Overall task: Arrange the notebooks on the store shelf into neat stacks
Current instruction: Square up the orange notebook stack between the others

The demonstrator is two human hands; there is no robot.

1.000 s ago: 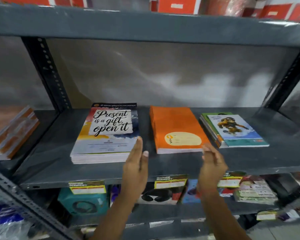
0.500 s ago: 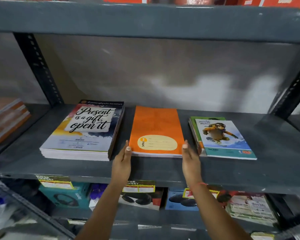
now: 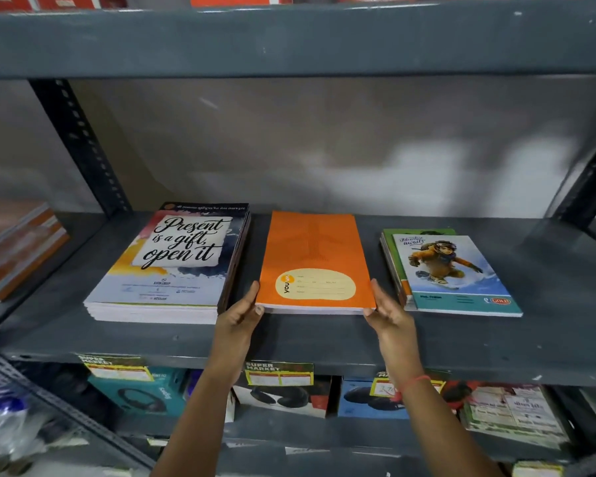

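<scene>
An orange notebook stack [image 3: 312, 256] lies in the middle of the grey metal shelf [image 3: 307, 339]. My left hand [image 3: 240, 316] presses flat against its near left corner. My right hand [image 3: 389, 313] presses against its near right corner. The stack sits squarely between both palms, its edges aligned. To the left lies a taller stack with a "Present is a gift, open it" cover [image 3: 172, 263]. At the right sits a thin stack topped by a blue snowboarder cover [image 3: 451, 273], with a green notebook beneath sticking out at the back.
More orange-and-white notebooks [image 3: 18, 249] lie on the neighbouring shelf bay at the far left. Perforated uprights [image 3: 80, 142] frame the bay. Below, boxed headphones [image 3: 141, 394] and price tags [image 3: 279, 373] fill the lower shelf. Red boxes stand on the shelf above.
Both hands went from hovering in front of the shelf to clamping the orange stack's near corners. The stack, earlier angled, now lies straight. The camera moved closer.
</scene>
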